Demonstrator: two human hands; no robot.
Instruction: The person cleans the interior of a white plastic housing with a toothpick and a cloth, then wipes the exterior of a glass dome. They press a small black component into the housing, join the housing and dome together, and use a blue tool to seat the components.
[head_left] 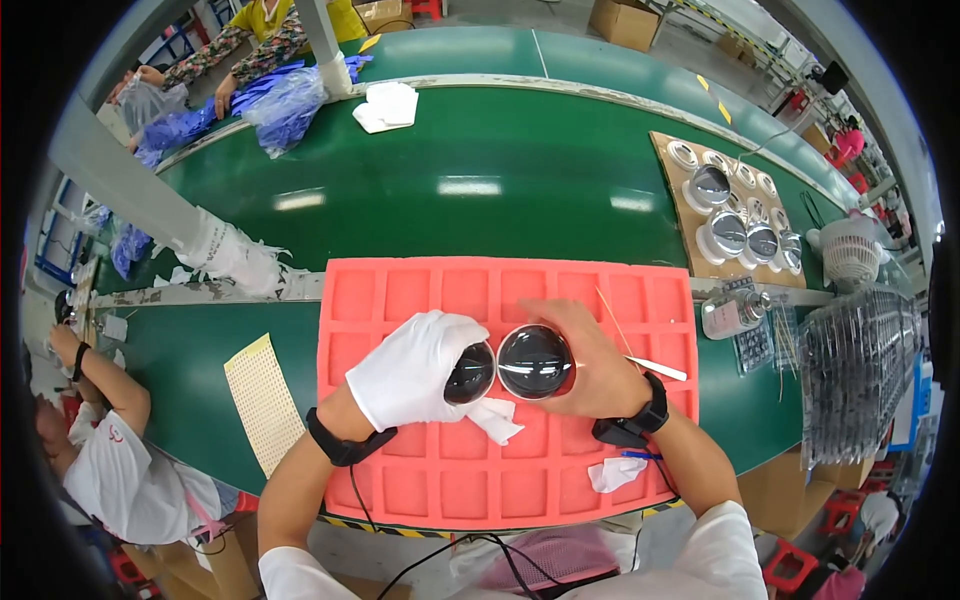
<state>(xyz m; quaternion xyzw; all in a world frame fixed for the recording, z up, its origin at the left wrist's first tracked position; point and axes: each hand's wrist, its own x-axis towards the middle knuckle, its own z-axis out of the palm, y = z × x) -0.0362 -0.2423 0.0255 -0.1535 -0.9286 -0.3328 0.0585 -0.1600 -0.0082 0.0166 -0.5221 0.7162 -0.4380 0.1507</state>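
Note:
My left hand (pixel 410 368), in a white glove, is closed around a round, glossy black dome (pixel 470 376). My bare right hand (pixel 602 365) grips a second black dome (pixel 535 362) with a pale rim. The two domes are side by side, their edges touching or nearly so. Both are held above a pink foam tray (pixel 350 508) divided into square pockets. A white cloth (pixel 496 421) hangs or lies just below my left fingers. Beside my right hand are a white pointed tool (pixel 657 369) and a thin wooden stick (pixel 611 312).
Another white cloth (pixel 616 474) rests on the tray's near right. A board (pixel 690 215) with several domes and white rings stands far right, near a bottle (pixel 735 314) and stacked clear plastic trays (pixel 862 375). A yellowish dotted sheet (pixel 264 403) lies left. Co-workers sit left and far left.

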